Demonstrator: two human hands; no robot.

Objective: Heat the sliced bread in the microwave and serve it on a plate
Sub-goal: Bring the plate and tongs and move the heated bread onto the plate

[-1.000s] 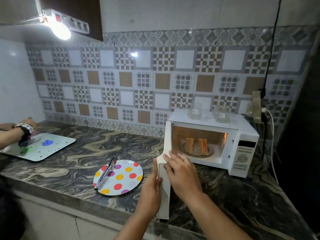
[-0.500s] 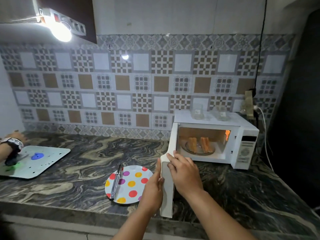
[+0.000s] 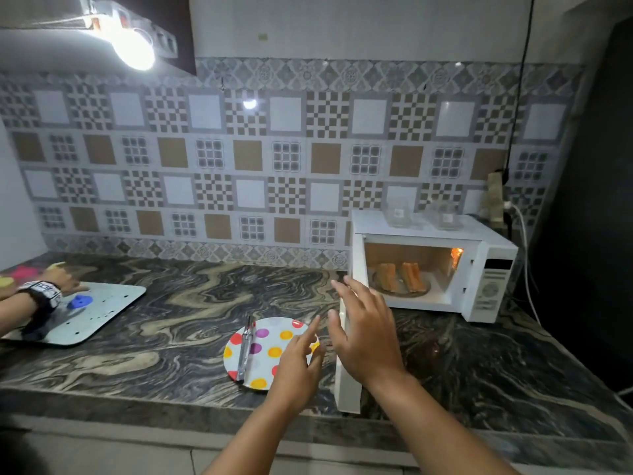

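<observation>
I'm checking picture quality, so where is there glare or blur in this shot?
Head view: the bulb at top left blows out to white; its reflection glints on the tiles; the microwave interior glows orange; both hands, left and right, look slightly motion-blurred.

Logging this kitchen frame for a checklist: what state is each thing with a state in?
microwave door: swung wide open
microwave: interior lamp lit
bread slices: upright on the turntable inside
polka-dot plate: no bread, tongs across it
left hand: open
right hand: open, at the door
ceiling lamp: on
</observation>
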